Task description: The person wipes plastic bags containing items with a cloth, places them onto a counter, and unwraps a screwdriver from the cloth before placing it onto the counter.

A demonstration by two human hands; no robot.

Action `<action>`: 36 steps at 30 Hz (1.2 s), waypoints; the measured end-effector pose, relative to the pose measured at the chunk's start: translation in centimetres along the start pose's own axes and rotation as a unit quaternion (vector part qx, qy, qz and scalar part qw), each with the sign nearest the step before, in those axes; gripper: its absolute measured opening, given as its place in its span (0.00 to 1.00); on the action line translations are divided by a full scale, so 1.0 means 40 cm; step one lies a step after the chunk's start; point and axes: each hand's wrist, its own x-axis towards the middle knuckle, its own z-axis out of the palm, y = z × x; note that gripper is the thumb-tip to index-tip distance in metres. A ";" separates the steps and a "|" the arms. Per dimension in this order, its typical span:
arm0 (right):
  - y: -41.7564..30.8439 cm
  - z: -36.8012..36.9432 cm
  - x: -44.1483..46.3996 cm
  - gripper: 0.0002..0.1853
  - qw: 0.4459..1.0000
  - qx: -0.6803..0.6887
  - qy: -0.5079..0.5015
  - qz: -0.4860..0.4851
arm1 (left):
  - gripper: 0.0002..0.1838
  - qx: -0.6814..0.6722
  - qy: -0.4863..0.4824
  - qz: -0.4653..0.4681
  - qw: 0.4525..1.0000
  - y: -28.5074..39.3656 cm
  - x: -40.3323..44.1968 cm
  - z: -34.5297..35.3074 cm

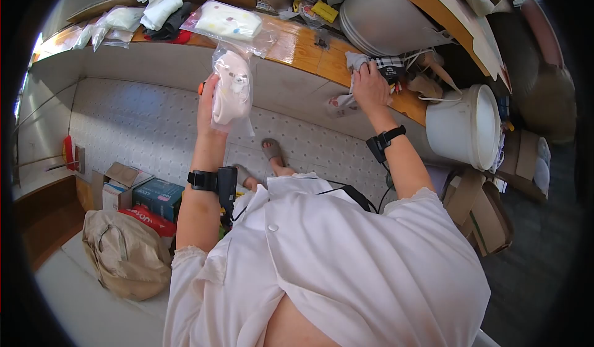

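My left hand [208, 107] grips a clear plastic bag with a folded pale cloth item [233, 90] inside, held up in front of the wooden ledge [303, 47]. Something orange shows beside that hand. Over on the right, my right hand [371, 86] rests at the ledge with its fingers bent down onto a small grey cloth [356, 60]. A plastic packet [342, 104] hangs over the edge below it, and a black-and-white checked item [388, 68] lies just beyond. Another bagged pale cloth with dots [229, 20] lies on the ledge behind my left hand.
White and dark cloths [162, 8] lie at the ledge's left. A large bucket [387, 13] and a white tub [464, 126] stand on the right. Cardboard [479, 214] is below them. A beige bag [127, 254] and a teal box [158, 198] sit lower left.
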 end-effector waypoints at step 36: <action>0.130 0.002 -0.145 0.13 0.961 -0.045 0.106 0.253 | 0.23 0.016 0.020 -0.096 0.995 -0.112 -0.076 -0.108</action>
